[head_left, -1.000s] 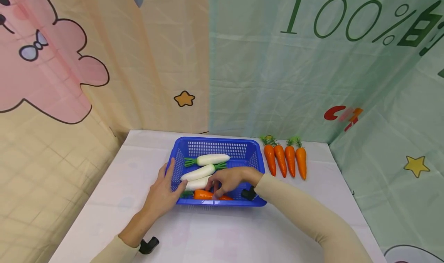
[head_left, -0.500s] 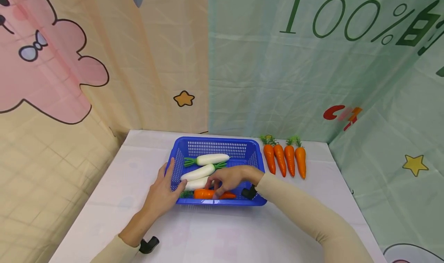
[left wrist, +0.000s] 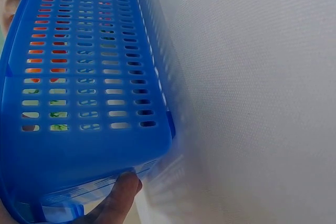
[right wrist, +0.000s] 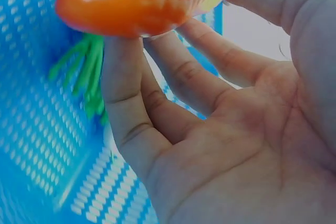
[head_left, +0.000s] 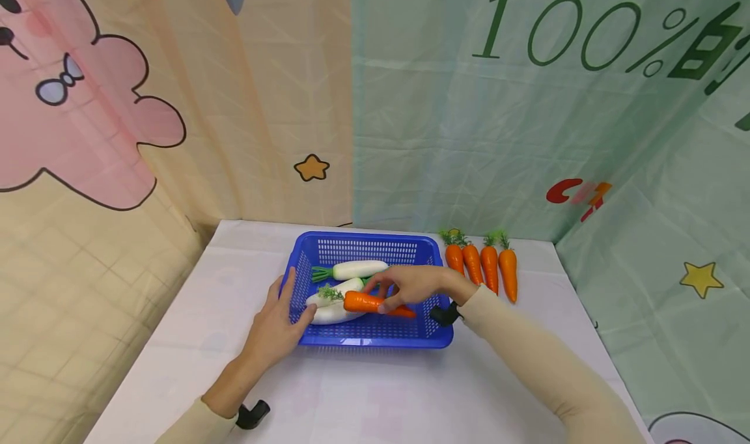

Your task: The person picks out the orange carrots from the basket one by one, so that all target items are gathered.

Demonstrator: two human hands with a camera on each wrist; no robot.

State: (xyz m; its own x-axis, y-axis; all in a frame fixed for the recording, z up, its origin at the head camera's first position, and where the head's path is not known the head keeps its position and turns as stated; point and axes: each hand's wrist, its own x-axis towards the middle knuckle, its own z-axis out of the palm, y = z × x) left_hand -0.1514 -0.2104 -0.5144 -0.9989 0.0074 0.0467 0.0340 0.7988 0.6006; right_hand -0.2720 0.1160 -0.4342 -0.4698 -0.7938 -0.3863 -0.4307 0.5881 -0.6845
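My right hand [head_left: 413, 284] pinches an orange carrot [head_left: 363, 302] with leafy green tops, held over the blue plastic basket [head_left: 375, 341]. In the right wrist view the carrot [right wrist: 131, 3] lies between thumb and fingertips. Below it, two white radishes [head_left: 336, 314] are partly covered by the carrot and its leaves. Another white radish [head_left: 360, 269] with green stems lies toward the back of the basket. My left hand [head_left: 275, 327] holds the basket's near left corner, thumb over the rim. One of its fingers [left wrist: 122, 195] touches the outer wall in the left wrist view.
Several carrots [head_left: 508, 275] lie in a row on the white table [head_left: 363, 398], right of the basket; my right wrist overlaps some of them. A printed curtain [head_left: 445, 138] hangs behind the table. Black wrist mounts [head_left: 253, 415] stick out from both wrists.
My right hand has lifted the carrot from the basket's near side, moving it up and a little right, over the radishes. The left hand stays at the corner.
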